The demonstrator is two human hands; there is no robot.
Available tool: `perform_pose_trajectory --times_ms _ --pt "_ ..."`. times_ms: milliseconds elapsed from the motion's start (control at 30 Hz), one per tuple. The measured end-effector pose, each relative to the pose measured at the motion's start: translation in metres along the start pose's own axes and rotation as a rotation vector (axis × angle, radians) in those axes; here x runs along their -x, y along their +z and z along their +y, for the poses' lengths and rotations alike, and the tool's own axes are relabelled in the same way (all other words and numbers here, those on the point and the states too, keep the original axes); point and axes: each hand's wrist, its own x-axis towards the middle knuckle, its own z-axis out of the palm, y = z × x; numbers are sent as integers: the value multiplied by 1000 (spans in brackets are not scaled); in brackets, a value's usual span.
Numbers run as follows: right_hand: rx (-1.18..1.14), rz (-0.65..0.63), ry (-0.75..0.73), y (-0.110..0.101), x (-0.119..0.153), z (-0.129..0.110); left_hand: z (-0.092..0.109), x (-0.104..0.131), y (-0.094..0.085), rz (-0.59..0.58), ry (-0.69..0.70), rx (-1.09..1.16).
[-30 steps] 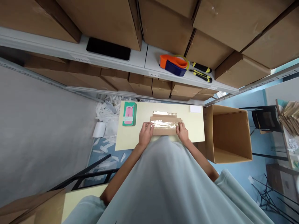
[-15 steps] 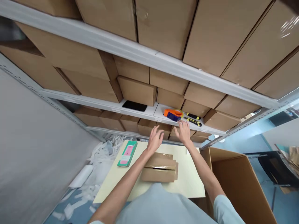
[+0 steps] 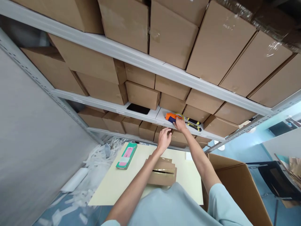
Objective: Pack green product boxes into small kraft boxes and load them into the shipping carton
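Observation:
My right hand [image 3: 180,124] is at the shelf edge, its fingers closed on an orange and dark blue tape dispenser [image 3: 170,117] that still rests on the shelf. My left hand [image 3: 164,140] hovers just below and to the left, fingers curved and apart, with nothing in it. Beneath my arms a small cardboard box [image 3: 162,178] lies on the pale yellow table [image 3: 103,188], a dark slit showing between its taped flaps. A green box with a pink panel [image 3: 126,156] lies at the table's left side.
Yellow and black cutters [image 3: 193,126] and a black flat object [image 3: 138,108] lie on the shelf [image 3: 154,113]. Cardboard boxes [image 3: 141,94] line the rack. A large open carton [image 3: 237,182] stands to the right. White scraps [image 3: 94,163] cover the left floor.
My right hand has moved left and forward onto the tape dispenser and closed on it. My left hand has shifted right, closer to the other hand. The head view has turned slightly.

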Motion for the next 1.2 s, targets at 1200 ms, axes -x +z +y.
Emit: perform_pose_trajectory --times_ms 1200 --pt "-919 -214 -171 92 301 -76 65 114 -191 -244 -187 157"
